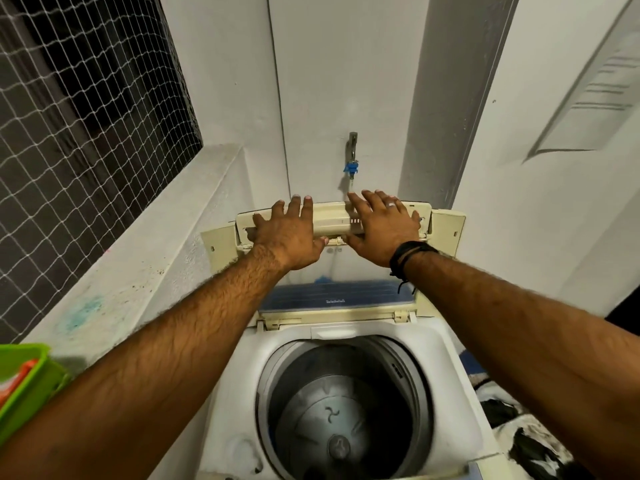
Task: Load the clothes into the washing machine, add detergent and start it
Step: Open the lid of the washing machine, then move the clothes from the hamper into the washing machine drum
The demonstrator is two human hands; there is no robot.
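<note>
Both forearms reach forward from the lower edge over an open top-loading washer, whose grey drum holds no clothes. Left hand and right hand lie flat, side by side but apart, on the raised, folded cream lid at the washer's back, fingers straight and slightly spread over its top edge, thumbs under the lower edge. Right hand wears a ring; a black band circles that wrist. Behind the lid, a tap with a blue fitting projects from the white wall. Clothes, dark and pale, lie heaped just right of the washer. At lower left stands a green basket with an orange item inside; netting covers the dark opening at upper left.
</note>
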